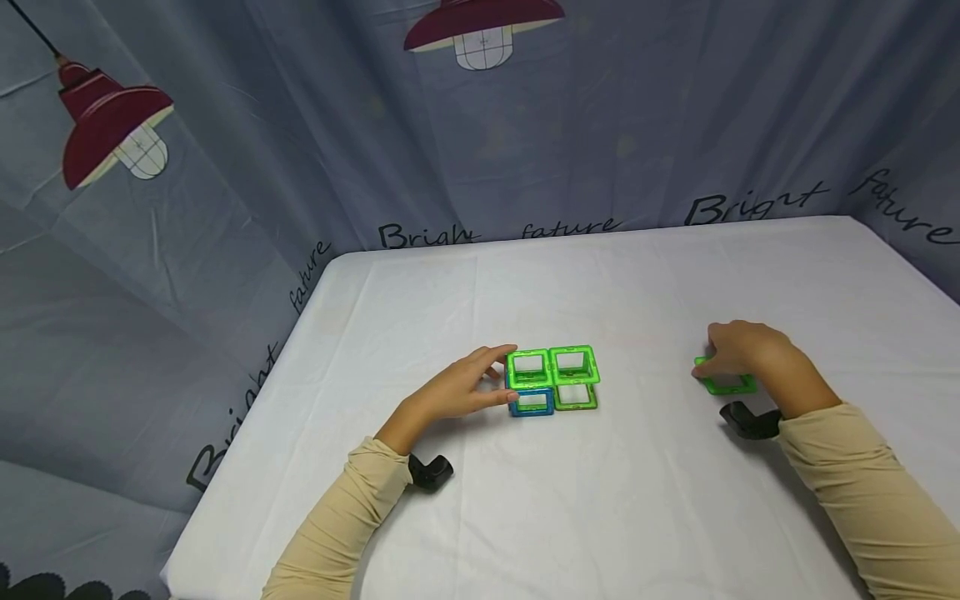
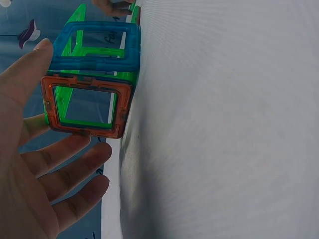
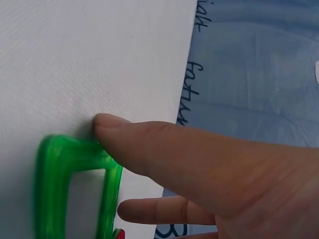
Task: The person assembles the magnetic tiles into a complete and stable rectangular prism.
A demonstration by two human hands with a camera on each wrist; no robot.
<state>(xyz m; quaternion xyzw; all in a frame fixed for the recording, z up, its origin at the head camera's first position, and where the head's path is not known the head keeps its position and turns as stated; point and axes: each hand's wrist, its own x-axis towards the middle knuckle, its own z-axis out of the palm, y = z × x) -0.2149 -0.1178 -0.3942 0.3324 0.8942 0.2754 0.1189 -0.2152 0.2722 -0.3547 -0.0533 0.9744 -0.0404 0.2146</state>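
A small block structure of square magnetic tiles (image 1: 552,379) stands on the white table. Green tiles show on its top and lower right, with a blue tile (image 1: 532,402) at its front left. In the left wrist view an orange-red tile (image 2: 119,114) forms its near side. My left hand (image 1: 457,387) holds the structure at its left end, thumb on the blue tile and index finger at the back; the other fingers are spread free. Farther right, my right hand (image 1: 746,350) pinches a green square magnetic tile (image 3: 52,184) low at the table, thumb at its corner. Its fingers partly hide that tile.
The white table (image 1: 600,517) has its back edge against a grey-blue curtain (image 1: 600,125) printed with lamps and lettering. Black wrist devices (image 1: 431,473) sit under both cuffs, close to the cloth. A small red bit (image 3: 119,234) shows beside the right tile.
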